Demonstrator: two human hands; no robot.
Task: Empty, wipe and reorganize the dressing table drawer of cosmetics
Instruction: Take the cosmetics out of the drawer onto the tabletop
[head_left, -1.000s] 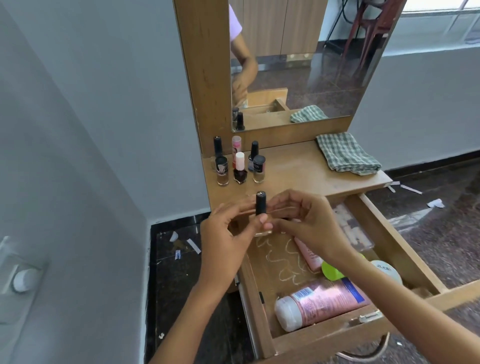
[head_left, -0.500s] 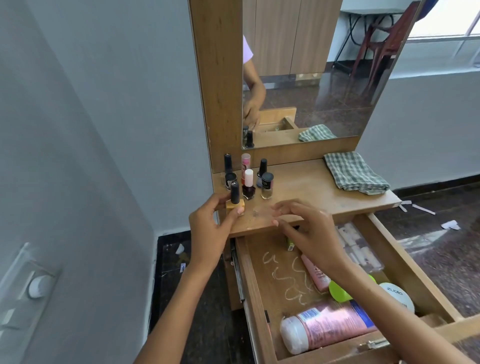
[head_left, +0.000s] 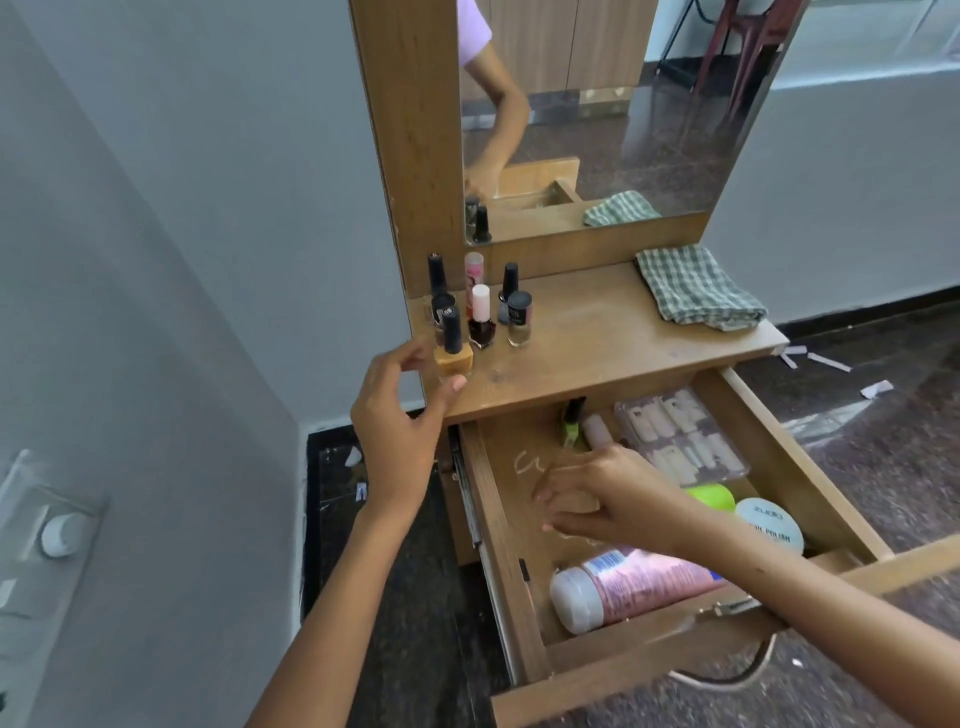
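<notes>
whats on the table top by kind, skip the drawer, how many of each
nail polish bottles: 6
pink tube: 1
checked cloth: 1
total: 8

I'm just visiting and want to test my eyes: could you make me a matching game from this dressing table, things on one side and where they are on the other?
Things:
1. checked cloth
2. pink bottle
3. yellow nail polish
4. clear box of false nails

Places:
A. lying at the drawer's front
B. tabletop, right side
C. drawer, back right
D. tabletop, by the left hand

Pairs: 1-B, 2-A, 3-D, 4-C
</notes>
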